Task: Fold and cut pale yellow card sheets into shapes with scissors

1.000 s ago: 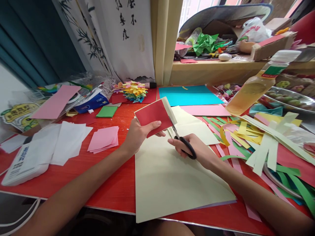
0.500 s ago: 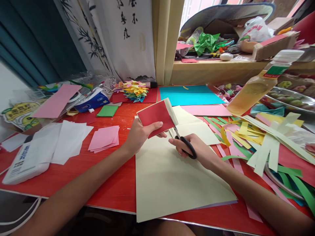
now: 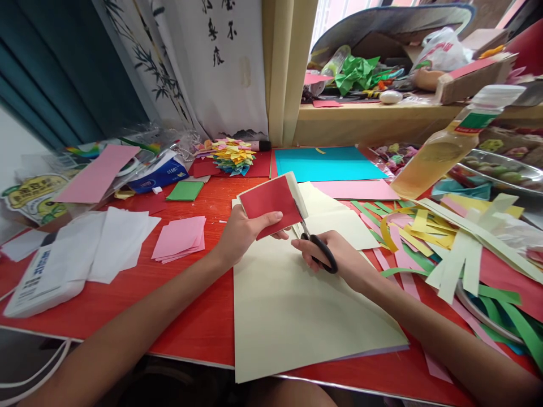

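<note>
My left hand (image 3: 250, 232) grips a red paper piece (image 3: 271, 204) laid over pale cream paper (image 3: 297, 191), the thumb on top and fingers underneath. A cream margin shows along the red piece's top and right edges. In my right hand (image 3: 335, 251) are black-handled scissors (image 3: 326, 254), their blades at the right edge of the held papers. How far the blades are apart is hard to make out. Both hands hover over large cream sheets (image 3: 314, 316) on the red table (image 3: 182, 294). A folded cream sheet (image 3: 339, 220) lies just behind the scissors.
Pink squares (image 3: 180, 240), a green stack (image 3: 185, 191) and white sheets (image 3: 123, 243) lie to the left. Coloured paper strips (image 3: 424, 237) pile up at the right, beside a tilted-looking bottle (image 3: 445, 152). Blue sheets (image 3: 331, 164) and a folded-paper piece (image 3: 233, 155) sit at the back.
The held papers and the scissors have shifted very slightly downward. Both hands keep their grip, and everything else looks the same.
</note>
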Tool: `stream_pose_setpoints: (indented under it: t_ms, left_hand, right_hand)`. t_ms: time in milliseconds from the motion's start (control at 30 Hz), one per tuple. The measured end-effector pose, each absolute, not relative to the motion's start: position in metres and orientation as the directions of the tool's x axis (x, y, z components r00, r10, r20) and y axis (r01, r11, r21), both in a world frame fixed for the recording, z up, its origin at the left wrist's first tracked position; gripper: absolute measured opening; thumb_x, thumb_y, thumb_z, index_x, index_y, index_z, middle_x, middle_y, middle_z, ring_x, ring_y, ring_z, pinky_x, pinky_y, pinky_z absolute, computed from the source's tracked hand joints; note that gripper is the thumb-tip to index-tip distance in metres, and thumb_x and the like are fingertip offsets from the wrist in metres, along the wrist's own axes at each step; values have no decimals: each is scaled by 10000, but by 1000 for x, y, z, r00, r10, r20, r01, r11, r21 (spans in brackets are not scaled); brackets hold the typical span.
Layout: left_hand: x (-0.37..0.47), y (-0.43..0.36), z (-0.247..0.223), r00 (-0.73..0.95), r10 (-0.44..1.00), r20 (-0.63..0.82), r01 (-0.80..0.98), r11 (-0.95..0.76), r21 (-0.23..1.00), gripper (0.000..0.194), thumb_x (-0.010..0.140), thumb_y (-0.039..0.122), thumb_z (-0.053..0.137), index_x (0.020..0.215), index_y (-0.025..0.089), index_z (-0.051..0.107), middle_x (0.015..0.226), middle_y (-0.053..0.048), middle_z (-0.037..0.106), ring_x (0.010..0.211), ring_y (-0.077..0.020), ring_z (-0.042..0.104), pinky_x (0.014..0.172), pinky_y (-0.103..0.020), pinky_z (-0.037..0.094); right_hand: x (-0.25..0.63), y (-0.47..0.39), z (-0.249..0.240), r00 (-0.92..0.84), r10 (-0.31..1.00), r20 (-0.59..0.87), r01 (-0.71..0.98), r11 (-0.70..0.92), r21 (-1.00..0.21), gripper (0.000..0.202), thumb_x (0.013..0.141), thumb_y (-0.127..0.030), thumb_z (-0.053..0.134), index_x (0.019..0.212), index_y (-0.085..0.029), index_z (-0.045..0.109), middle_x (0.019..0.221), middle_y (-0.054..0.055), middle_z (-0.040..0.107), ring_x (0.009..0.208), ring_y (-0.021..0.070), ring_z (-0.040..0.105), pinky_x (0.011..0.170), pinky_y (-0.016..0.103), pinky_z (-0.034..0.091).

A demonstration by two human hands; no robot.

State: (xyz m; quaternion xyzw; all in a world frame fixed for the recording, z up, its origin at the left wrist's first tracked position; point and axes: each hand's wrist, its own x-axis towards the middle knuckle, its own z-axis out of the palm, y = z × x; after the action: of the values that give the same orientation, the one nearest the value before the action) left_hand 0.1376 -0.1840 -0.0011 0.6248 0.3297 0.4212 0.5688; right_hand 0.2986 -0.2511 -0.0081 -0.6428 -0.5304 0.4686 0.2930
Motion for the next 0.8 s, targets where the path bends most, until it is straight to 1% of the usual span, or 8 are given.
stream_pose_setpoints:
  t_ms: [133,367,567,733,800]
  left_hand:
    - [138,-184,0,402,904,147,-42,-142,989,156,721,276,635,679,127,653,599,-53,685,595,-198,657,666,-325,543]
    - [139,-185,-6,453,881,133,-81,-108,991,177,726,297,624,681,129,662,609,-51,683,595,-205,653,649,-347,551]
    - [138,-184,-7,454,879,147,-79,-125,989,163,729,276,615,689,125,661,625,-58,688,587,-201,651,650,-344,547]
    - [139,-186,-6,475,867,147,-62,-134,989,197,734,305,620,664,124,649,608,-57,675,570,-191,638,642,-334,540]
    - [139,-186,-6,496,855,151,-53,-143,988,228,743,324,613,646,119,646,594,-60,665,578,-192,636,640,-331,538]
  right_hand:
    - [299,-252,-11,10,963,-268,416,-248,-875,437,743,-476,508,443,-165,437,437,-24,448,423,71,340,459,253,229]
    - [300,-251,-11,-28,961,-276,414,-240,-878,376,752,-432,520,491,-163,492,471,-26,473,438,69,345,466,250,226]
    - [299,-251,-15,-12,971,-239,392,-215,-894,409,754,-439,521,468,-166,418,462,-31,432,457,76,345,474,254,219]
    - [302,-250,-16,-37,961,-273,396,-236,-888,395,748,-473,535,510,-160,496,509,-15,496,472,80,376,485,253,238]
    - [303,-250,-15,-50,959,-278,397,-237,-887,403,754,-490,530,521,-162,503,505,-18,491,471,79,367,482,252,231]
